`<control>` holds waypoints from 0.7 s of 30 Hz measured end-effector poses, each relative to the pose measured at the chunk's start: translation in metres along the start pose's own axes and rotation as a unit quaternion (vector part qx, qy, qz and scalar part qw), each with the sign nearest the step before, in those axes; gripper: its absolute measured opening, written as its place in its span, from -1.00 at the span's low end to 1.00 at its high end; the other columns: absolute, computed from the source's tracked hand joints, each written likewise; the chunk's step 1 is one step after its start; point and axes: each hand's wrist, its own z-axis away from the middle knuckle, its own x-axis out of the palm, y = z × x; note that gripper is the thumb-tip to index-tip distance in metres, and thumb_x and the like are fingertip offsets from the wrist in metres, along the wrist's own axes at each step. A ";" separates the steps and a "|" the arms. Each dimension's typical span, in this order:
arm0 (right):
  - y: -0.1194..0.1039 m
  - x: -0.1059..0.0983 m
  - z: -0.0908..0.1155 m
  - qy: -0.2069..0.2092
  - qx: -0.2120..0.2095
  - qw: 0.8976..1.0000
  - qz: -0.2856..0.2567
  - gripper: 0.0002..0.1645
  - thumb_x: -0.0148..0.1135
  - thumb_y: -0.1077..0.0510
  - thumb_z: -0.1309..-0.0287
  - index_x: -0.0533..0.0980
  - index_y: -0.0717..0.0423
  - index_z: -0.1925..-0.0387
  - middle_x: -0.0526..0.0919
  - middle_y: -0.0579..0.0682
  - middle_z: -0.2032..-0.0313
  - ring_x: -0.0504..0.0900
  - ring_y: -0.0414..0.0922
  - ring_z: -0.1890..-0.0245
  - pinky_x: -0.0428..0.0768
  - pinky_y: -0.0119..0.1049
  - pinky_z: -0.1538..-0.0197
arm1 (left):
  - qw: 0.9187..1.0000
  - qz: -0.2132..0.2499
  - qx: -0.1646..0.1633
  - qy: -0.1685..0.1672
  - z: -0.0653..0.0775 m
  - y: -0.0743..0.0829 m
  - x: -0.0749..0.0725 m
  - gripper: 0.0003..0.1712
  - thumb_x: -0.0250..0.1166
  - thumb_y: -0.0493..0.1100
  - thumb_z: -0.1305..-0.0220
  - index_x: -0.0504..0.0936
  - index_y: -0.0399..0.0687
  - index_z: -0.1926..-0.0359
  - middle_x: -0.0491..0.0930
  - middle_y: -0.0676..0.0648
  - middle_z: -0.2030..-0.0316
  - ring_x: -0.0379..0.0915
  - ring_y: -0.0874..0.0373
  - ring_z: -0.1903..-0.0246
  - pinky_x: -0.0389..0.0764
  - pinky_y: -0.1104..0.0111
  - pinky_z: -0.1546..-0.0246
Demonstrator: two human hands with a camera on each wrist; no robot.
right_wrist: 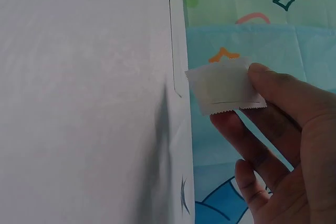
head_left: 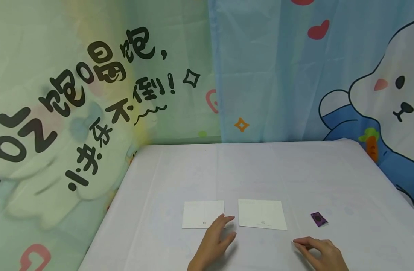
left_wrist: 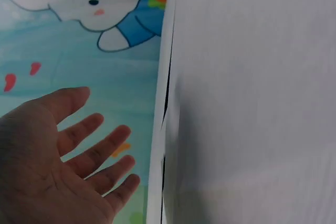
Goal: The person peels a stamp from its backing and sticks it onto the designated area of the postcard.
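My right hand (head_left: 323, 255) pinches a small white sachet (right_wrist: 223, 87) between thumb and fingers. In the right wrist view the sachet has zigzag-cut edges and a thin dark line along one side; in the head view it is seen almost edge-on. My left hand (head_left: 212, 242) holds nothing, its fingers spread apart in the left wrist view. In the head view its fingertips overlap the corner of the left white card (head_left: 197, 213). The right white card (head_left: 262, 214) lies beside it, between my hands. A small purple sachet (head_left: 318, 219) lies beyond my right hand.
A white cloth (head_left: 180, 169) covers the table. Behind it hang a green printed curtain (head_left: 180, 120) with black lettering and a blue one (head_left: 261, 75) with hearts and a cartoon bear.
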 end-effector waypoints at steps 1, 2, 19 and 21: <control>-0.001 0.001 -0.001 0.001 -0.005 1.000 -0.001 -0.75 0.53 0.25 0.38 0.64 -0.06 0.55 0.51 -0.47 0.66 0.43 -0.39 0.58 0.46 -0.23 0.45 | 1.000 0.002 0.007 -0.003 0.000 0.002 0.003 -0.52 0.10 0.03 -0.32 0.36 0.05 -0.22 0.39 -0.06 -0.18 0.19 -0.06 -0.24 0.30 0.00 -0.11; -0.001 0.001 -0.002 0.002 -0.008 1.000 -0.001 -0.74 0.53 0.26 0.38 0.64 -0.07 0.55 0.50 -0.48 0.65 0.42 -0.41 0.58 0.45 -0.26 0.45 | 1.000 0.004 0.014 -0.006 0.000 0.005 0.006 -0.53 0.10 0.03 -0.32 0.36 0.05 -0.21 0.40 -0.06 -0.17 0.21 -0.04 -0.22 0.32 0.02 -0.10; -0.029 0.003 -0.028 0.065 -0.048 0.988 -0.133 -0.72 0.43 0.33 0.19 0.65 -0.03 0.37 0.62 -0.33 0.54 0.48 -0.40 0.53 0.44 -0.44 0.49 | 0.979 0.202 0.010 -0.009 -0.010 0.064 0.048 -0.69 0.08 -0.05 -0.35 0.48 -0.07 -0.03 0.59 0.12 0.19 0.48 0.38 0.18 0.49 0.49 0.24; -0.034 0.002 -0.031 0.070 -0.041 0.985 -0.150 -0.72 0.42 0.34 0.16 0.65 -0.05 0.36 0.61 -0.32 0.54 0.48 -0.40 0.51 0.40 -0.52 0.45 | 0.976 0.218 0.011 -0.001 -0.011 0.070 0.051 -0.68 0.06 -0.04 -0.36 0.47 -0.10 -0.02 0.59 0.13 0.22 0.49 0.41 0.23 0.50 0.52 0.27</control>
